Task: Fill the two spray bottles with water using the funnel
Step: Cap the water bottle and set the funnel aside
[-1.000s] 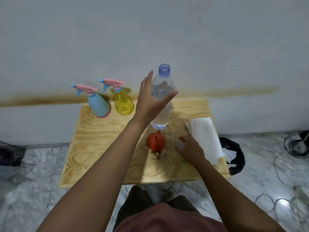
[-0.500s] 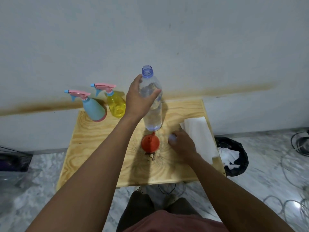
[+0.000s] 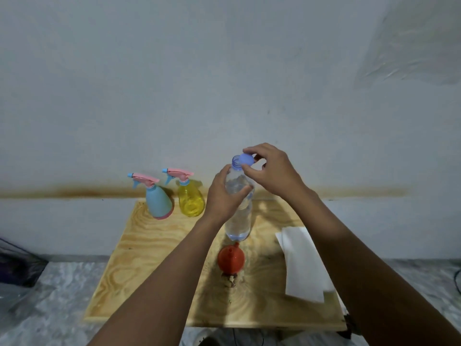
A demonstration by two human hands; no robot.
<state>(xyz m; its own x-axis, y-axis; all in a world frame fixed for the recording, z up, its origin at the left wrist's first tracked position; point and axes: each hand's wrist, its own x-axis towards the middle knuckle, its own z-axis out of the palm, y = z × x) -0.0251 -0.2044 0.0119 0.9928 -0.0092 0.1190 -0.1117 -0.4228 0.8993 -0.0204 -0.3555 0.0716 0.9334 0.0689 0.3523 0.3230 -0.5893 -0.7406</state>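
A person's left hand wraps around the upper body of a clear water bottle, holding it upright above the middle of the wooden bench. The right hand pinches a pale blue cap between thumb and fingertips, right at the bottle's open neck and tilted against its rim; whether the cap sits on the threads cannot be told. The bottle is partly filled with water. Just in front of its base, nearer the person, an orange funnel rests wide end down on the bench, spout pointing up. At the bench's far left corner stand the two spray bottles, side by side and upright: a blue spray bottle with a pink trigger head, and to its right a yellow spray bottle with the same pink head. A folded white paper towel lies along the bench's right edge.
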